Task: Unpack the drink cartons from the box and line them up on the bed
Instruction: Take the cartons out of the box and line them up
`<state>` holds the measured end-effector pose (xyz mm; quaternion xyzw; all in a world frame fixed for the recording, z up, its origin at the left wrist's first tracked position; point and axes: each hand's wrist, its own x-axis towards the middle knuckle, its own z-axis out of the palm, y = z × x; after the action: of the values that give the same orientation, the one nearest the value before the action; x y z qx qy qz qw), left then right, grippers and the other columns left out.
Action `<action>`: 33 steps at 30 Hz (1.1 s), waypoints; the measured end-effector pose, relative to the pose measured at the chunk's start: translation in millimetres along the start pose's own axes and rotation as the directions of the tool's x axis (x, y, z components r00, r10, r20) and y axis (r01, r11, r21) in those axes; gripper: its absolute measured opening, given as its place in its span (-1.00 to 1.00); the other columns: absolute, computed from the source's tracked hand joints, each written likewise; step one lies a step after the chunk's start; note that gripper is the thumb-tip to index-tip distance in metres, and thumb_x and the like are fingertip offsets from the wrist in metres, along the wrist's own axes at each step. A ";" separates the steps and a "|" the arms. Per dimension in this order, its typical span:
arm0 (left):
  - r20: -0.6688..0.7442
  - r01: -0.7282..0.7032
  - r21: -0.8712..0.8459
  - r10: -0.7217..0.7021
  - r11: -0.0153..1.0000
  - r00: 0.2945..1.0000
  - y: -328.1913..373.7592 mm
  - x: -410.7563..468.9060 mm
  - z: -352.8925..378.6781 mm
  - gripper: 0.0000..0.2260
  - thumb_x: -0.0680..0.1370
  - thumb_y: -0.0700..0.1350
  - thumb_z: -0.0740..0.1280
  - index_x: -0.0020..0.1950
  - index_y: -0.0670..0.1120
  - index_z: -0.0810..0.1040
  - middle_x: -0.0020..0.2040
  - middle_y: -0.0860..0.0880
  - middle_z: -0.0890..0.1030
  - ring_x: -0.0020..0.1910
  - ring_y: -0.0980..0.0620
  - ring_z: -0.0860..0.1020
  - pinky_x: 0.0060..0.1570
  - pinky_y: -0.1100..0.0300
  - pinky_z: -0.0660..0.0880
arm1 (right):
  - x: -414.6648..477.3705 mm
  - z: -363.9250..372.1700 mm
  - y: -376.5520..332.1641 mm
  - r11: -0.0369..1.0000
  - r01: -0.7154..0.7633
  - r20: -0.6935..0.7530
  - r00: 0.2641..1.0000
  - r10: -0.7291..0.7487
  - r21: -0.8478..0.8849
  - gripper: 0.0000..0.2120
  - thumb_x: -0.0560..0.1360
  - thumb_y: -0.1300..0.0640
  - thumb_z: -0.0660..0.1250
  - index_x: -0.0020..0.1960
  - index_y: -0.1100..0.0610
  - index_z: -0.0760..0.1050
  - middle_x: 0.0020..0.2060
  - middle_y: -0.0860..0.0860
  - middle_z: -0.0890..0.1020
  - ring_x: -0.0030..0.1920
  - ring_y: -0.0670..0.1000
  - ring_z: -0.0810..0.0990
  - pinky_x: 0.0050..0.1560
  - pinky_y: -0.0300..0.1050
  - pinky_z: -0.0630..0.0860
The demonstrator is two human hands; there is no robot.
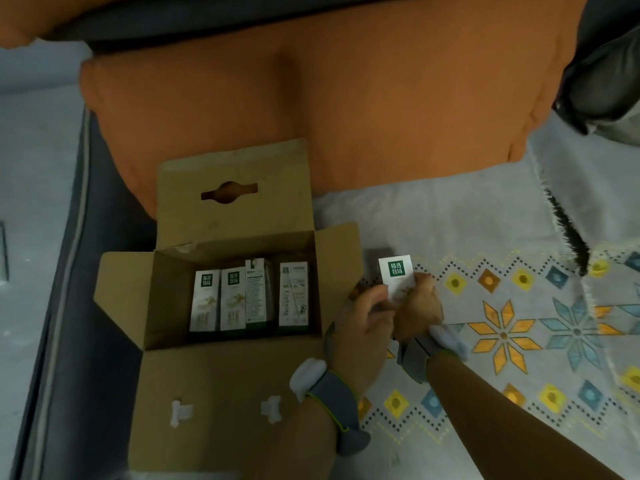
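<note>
Carton (396, 274) upright, pinched low between fingers of both hands, left (363, 317) and right (415, 310), just beside box's (221, 375) right flap, on bed (485, 237): likely being squared to start the row. Four more inside box.

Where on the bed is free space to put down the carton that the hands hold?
The patterned white bedspread is bare right of the held white carton, between the orange pillow and the star pattern. It is crowded left, where the open brown cardboard box and its flaps lie.
</note>
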<state>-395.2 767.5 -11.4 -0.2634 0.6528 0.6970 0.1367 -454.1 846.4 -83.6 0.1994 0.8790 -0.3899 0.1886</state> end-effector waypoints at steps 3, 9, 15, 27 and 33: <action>0.006 0.003 0.022 -0.003 1.000 1.000 -3.3 0.8 0.5 -0.70 0.58 -0.29 0.17 0.18 0.07 0.39 0.03 0.27 0.45 -0.03 0.39 0.50 -0.06 0.46 0.50 | 5.9 5.4 -0.7 1.000 -0.002 0.040 0.999 0.002 0.009 -0.61 0.45 0.21 0.32 0.21 0.30 0.31 0.17 0.30 0.47 0.15 0.32 0.49 0.15 0.19 0.45; 0.030 0.018 0.050 -0.020 0.999 0.999 4.8 -7.9 -5.0 -0.68 0.60 -0.26 0.14 0.34 -0.06 0.36 0.16 0.08 0.42 0.18 0.06 0.48 0.16 0.21 0.46 | 2.4 9.2 -0.8 0.999 -0.019 0.146 0.989 0.025 -0.040 -0.48 0.40 0.10 0.34 0.24 0.33 0.27 0.21 0.34 0.44 0.19 0.33 0.47 0.19 0.19 0.43; 0.012 -0.050 0.017 0.049 0.999 0.999 20.3 -19.0 -19.7 -0.74 0.58 -0.29 0.15 0.12 0.05 0.44 0.06 0.07 0.53 0.08 0.10 0.54 0.02 0.39 0.49 | -1.8 -9.7 0.4 0.984 0.015 0.160 0.987 0.014 -0.177 -0.47 0.41 0.11 0.36 0.29 0.25 0.27 0.18 0.30 0.53 0.14 0.31 0.53 0.07 0.11 0.48; -0.280 0.049 0.298 0.039 0.953 0.959 25.0 -20.7 -93.6 -0.78 0.55 -0.25 0.22 0.17 -0.10 0.50 0.01 -0.05 0.60 0.07 -0.01 0.56 0.16 0.10 0.49 | -34.3 -30.9 -51.3 0.959 0.247 0.104 0.967 -0.234 -0.138 -0.58 0.47 0.23 0.29 0.31 0.17 0.34 0.25 0.22 0.47 0.22 0.25 0.47 0.14 -0.02 0.43; -0.414 0.322 0.538 -0.088 0.779 0.906 3.7 15.3 -136.3 -0.46 0.52 -0.06 0.32 0.44 -0.17 0.23 0.42 -0.21 0.31 0.37 -0.20 0.33 0.34 0.02 0.33 | -51.3 -30.1 -91.2 0.929 0.351 0.007 0.936 -0.352 -0.119 -0.64 0.45 0.25 0.26 0.24 0.14 0.40 0.24 0.18 0.46 0.15 0.21 0.49 0.01 -0.08 0.41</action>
<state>-384.0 630.9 -17.9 -0.4029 0.8182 0.3757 0.1647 -461.2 802.6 15.8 0.0301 0.9233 -0.3632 0.1208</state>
